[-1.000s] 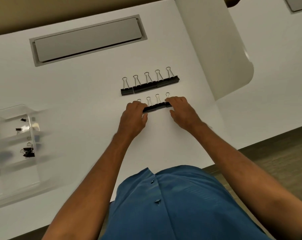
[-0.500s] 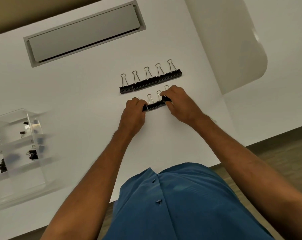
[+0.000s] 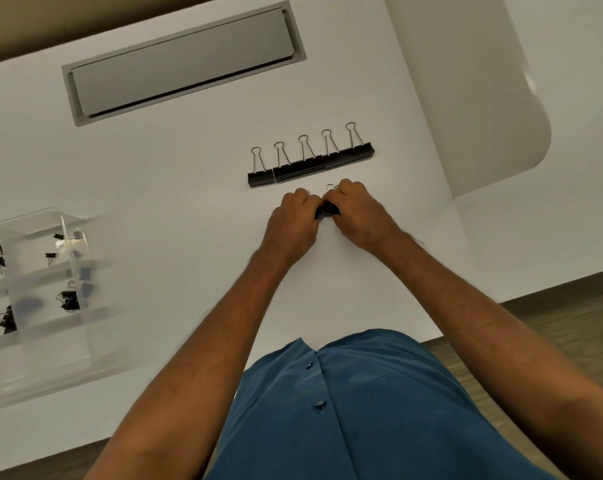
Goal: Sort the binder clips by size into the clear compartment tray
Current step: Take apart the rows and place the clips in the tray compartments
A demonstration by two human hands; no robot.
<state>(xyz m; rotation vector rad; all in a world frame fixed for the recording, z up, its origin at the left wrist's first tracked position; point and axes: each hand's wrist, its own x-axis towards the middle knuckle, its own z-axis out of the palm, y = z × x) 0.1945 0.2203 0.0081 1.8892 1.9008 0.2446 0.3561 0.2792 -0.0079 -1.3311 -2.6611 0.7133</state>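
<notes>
Both hands, left (image 3: 295,216) and right (image 3: 353,209), pinch the small clips (image 3: 327,212) together: best lifted as one tight bunch toward the tray (image 3: 75,341) far off the left hand.

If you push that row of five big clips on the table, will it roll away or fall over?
Probably neither. The big clips lie flat on the table on wide black bodies, so they would likely slide. They look like separate clips set side by side, so a push at one end may break up the row.
</notes>
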